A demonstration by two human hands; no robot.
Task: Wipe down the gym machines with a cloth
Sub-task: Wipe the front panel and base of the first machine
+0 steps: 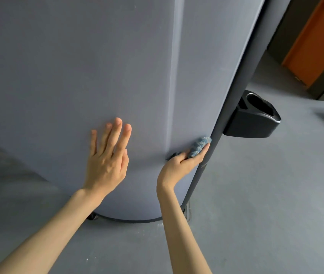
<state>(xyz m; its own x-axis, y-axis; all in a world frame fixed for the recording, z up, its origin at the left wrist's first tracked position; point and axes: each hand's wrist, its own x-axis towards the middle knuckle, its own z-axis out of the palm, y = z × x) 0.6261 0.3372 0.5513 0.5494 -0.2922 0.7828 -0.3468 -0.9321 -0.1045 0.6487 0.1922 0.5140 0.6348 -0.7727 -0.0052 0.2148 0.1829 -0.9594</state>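
Head view: pinches small blue fuzzy cloth [199, 146] in right hand [182, 165], against dark machine post [236, 95]; rests flat left hand [107, 155] on grey curved panel [78, 66]. Likely soft, light; best held bunched.

no readable text, labels, or signs

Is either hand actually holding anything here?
Right hand grips a bunched blue cloth around its lower end; left hand holds nothing, lying flat on the grey panel.

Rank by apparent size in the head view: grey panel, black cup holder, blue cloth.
1. grey panel, by far.
2. black cup holder.
3. blue cloth, partly hidden in the right hand, so full size unsure.
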